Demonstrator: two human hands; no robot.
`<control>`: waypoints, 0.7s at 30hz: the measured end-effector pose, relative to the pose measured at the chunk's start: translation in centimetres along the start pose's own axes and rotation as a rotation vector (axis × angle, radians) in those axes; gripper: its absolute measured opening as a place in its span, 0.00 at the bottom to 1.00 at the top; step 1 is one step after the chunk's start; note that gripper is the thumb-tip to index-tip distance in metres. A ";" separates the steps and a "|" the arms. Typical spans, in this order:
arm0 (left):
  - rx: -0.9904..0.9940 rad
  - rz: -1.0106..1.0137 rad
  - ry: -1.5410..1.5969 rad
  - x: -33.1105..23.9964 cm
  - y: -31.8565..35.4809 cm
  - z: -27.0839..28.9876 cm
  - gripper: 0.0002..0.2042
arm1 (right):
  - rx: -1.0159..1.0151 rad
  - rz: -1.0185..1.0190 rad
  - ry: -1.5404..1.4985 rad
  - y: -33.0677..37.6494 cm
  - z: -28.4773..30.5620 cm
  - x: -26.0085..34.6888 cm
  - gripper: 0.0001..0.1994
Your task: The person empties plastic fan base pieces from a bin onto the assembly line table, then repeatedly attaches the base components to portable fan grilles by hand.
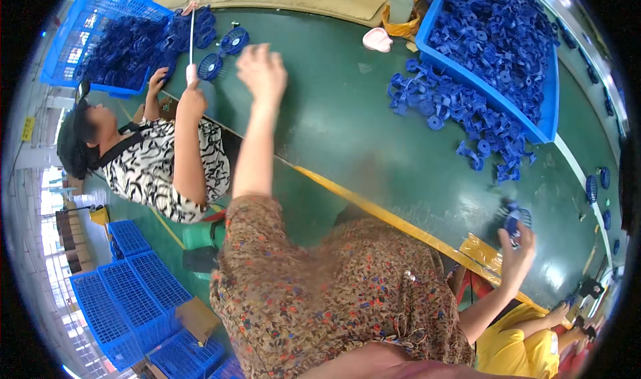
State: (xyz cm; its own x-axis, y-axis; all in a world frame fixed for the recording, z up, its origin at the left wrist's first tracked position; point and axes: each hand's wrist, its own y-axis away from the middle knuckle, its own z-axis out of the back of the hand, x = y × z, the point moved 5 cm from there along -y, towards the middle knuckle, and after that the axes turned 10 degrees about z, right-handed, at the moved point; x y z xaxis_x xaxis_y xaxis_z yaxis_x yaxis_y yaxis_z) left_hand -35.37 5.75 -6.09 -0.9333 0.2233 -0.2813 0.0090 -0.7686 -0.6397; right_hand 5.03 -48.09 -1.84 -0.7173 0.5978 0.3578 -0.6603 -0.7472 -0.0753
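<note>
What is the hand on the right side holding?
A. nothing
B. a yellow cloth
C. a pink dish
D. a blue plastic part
D: the right hand grips a blue plastic part over the green table.

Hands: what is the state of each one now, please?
Left hand: blurred above the green table; open or closed cannot be told.
Right hand: closed on a blue plastic part.
</note>
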 end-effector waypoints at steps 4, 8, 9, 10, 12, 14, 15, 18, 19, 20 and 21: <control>0.041 0.258 -0.295 8.3 -5.4 -2.9 0.22 | -0.215 -0.215 0.357 1.9 3.9 -8.0 0.21; 0.324 0.440 -0.385 13.3 -7.7 -4.0 0.28 | -0.286 -0.085 0.192 -0.4 4.1 -4.8 0.17; 0.363 0.417 -0.415 13.6 -8.2 -4.6 0.29 | -0.294 -0.042 0.165 -1.3 3.8 -3.4 0.16; 0.376 0.418 -0.443 13.5 -8.5 -4.1 0.29 | -0.223 -0.020 0.104 -2.7 3.1 -1.6 0.16; 0.400 0.394 -0.460 11.6 -6.1 -1.2 0.28 | -0.235 0.048 -0.029 -3.5 3.4 0.6 0.15; 0.388 0.312 -0.407 9.6 -5.0 1.7 0.28 | -0.228 0.176 -0.060 -5.0 1.7 3.6 0.16; 0.381 0.224 -0.352 8.3 -4.0 1.7 0.27 | -0.190 0.179 -0.081 -5.4 0.5 5.0 0.15; 0.307 -0.034 -0.224 2.1 1.0 5.0 0.22 | -0.167 0.289 -0.122 -6.0 -1.9 7.8 0.15; 0.317 -0.052 -0.175 -0.2 2.9 6.5 0.20 | -0.192 0.325 -0.157 -6.1 -2.6 8.5 0.15; 0.334 -0.077 -0.119 -2.5 4.6 8.0 0.19 | -0.214 0.363 -0.192 -6.3 -3.0 9.2 0.15; 0.361 -0.108 -0.075 -4.4 6.6 9.0 0.19 | -0.242 0.398 -0.157 -6.4 -3.4 9.9 0.14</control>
State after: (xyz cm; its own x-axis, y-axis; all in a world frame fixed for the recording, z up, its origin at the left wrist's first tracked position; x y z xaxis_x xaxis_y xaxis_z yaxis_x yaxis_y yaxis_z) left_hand -34.40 -5.75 -2.63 -0.9456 0.2803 -0.1649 -0.2053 -0.9077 -0.3659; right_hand 1.40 -36.44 -1.04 -0.8945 0.2149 0.3921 -0.3880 -0.8088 -0.4420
